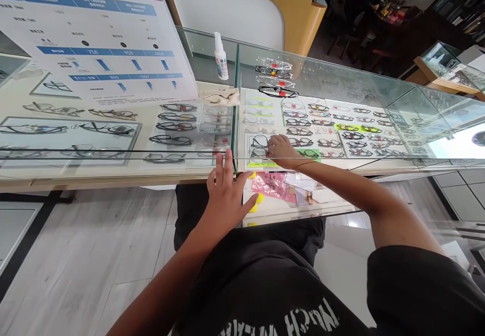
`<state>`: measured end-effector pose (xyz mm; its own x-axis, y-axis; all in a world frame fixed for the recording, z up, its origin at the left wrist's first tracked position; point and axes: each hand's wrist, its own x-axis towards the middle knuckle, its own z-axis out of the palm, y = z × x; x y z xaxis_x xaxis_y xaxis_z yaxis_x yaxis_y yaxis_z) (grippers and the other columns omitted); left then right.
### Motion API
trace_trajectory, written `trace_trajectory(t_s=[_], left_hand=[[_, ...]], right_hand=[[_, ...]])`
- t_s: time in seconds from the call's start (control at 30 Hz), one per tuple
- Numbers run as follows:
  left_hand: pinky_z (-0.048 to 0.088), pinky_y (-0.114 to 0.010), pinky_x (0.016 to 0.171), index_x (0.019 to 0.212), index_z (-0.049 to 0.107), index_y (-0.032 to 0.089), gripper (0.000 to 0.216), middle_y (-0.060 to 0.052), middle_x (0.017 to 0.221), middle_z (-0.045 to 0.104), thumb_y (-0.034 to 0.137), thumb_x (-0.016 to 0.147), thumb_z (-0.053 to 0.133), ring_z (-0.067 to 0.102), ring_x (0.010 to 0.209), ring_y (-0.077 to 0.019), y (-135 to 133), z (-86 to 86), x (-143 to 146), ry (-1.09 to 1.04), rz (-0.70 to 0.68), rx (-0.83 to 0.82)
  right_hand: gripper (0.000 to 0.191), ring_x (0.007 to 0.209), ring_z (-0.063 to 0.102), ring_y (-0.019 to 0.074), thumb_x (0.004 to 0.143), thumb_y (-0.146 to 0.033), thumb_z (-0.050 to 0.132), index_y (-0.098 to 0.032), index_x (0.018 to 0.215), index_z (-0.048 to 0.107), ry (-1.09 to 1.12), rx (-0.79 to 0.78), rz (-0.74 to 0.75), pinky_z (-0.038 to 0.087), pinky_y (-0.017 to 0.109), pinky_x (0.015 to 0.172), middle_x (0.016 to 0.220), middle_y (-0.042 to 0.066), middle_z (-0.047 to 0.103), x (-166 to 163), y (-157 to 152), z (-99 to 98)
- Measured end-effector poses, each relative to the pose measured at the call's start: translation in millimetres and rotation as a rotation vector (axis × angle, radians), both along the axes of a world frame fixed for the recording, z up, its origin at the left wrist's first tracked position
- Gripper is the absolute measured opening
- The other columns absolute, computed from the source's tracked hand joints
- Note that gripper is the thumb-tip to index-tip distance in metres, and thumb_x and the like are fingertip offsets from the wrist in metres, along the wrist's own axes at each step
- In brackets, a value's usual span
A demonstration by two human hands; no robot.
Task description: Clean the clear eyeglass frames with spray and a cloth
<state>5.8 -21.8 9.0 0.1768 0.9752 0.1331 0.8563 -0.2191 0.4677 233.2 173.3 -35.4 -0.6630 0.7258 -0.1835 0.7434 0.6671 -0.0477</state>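
The left hand [225, 190], nearer the person's body, has its fingers apart beside the front edge of the glass-topped table [94, 180]. Just beyond, the right hand [282, 151] is the closer one to the dark-framed glasses [259, 152], which lie left of its fingertips, long axis side to side; whether its grip is clamped on them cannot be told. Farther off stands a spray bottle [221, 59].
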Motion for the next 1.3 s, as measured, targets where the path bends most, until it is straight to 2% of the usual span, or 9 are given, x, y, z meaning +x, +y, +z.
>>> trace_trajectory(t_s=[0.17,0.3,0.5,0.67,0.8,0.93,1.1,1.3], left_hand=[[0.025,-0.075,0.133,0.145,0.075,0.017,0.05,-0.022,0.192,-0.006,0.043,0.103,0.072,-0.001,0.177,-0.0562,0,0.7,0,0.003,0.006,0.007],[0.026,-0.075,0.133,0.144,0.076,0.015,0.049,-0.022,0.192,-0.004,0.041,0.102,0.073,-0.001,0.176,-0.0584,1,1.5,0,0.01,0.008,-0.004],[0.025,-0.077,0.133,0.145,0.076,0.015,0.05,-0.024,0.191,-0.009,0.041,0.103,0.072,0.001,0.175,-0.0594,1,1.4,1,0.004,0.003,-0.02],[0.024,-0.076,0.134,0.144,0.076,0.015,0.05,-0.024,0.191,-0.008,0.042,0.102,0.073,0.002,0.175,-0.0589,1,0.1,0,0.003,0.009,-0.015],[0.025,-0.076,0.133,0.145,0.076,0.016,0.05,-0.025,0.191,-0.008,0.042,0.102,0.074,0.001,0.176,-0.0579,1,-0.3,0,0.012,0.007,-0.012],[0.026,-0.079,0.131,0.144,0.076,0.014,0.05,-0.028,0.19,-0.008,0.041,0.103,0.072,0.0,0.175,-0.06,2,0.0,0,0.018,-0.004,-0.009],[0.026,-0.078,0.132,0.144,0.076,0.015,0.049,-0.027,0.191,-0.005,0.043,0.105,0.07,0.002,0.176,-0.0579,2,-1.0,0,0.013,0.005,-0.003],[0.025,-0.078,0.132,0.144,0.076,0.016,0.048,-0.025,0.192,-0.005,0.041,0.104,0.07,0.001,0.176,-0.058,2,0.6,0,0.009,0.011,-0.027]], right_hand=[[0.031,0.141,0.051,0.0362,0.107,-0.022,0.056,-0.013,0.114,0.084,0.009,0.025,-0.008,0.031,0.054,0.13,0.143,0.021,0.069,1,14,-25.5],[0.03,0.143,0.05,0.0363,0.107,-0.027,0.059,-0.017,0.11,0.086,0.019,0.023,-0.002,0.029,0.055,0.129,0.143,0.019,0.07,2,12,-35.5],[0.03,0.144,0.048,0.0377,0.107,-0.031,0.061,-0.02,0.103,0.089,0.054,0.001,-0.02,0.023,0.058,0.132,0.14,0.017,0.071,2,12,-31.0],[0.029,0.142,0.05,0.0377,0.104,-0.037,0.066,-0.02,0.117,0.086,0.109,-0.012,-0.057,0.023,0.059,0.132,0.137,0.018,0.072,4,16,-30.0],[0.035,0.144,0.05,0.0383,0.101,-0.038,0.068,-0.017,0.125,0.082,0.151,-0.047,-0.055,0.03,0.057,0.128,0.139,0.019,0.073,3,29,-33.4],[0.032,0.141,0.054,0.036,0.101,-0.033,0.064,-0.019,0.122,0.083,0.175,-0.115,0.006,0.037,0.052,0.121,0.137,0.016,0.076,-1,51,-37.4],[0.031,0.146,0.052,0.038,0.096,-0.025,0.061,-0.019,0.116,0.083,0.187,-0.115,0.022,0.03,0.056,0.126,0.137,0.015,0.078,-4,67,-43.5],[0.03,0.15,0.052,0.0373,0.095,-0.024,0.06,-0.019,0.114,0.083,0.177,-0.108,0.026,0.025,0.058,0.13,0.137,0.015,0.08,0,67,-45.1]])
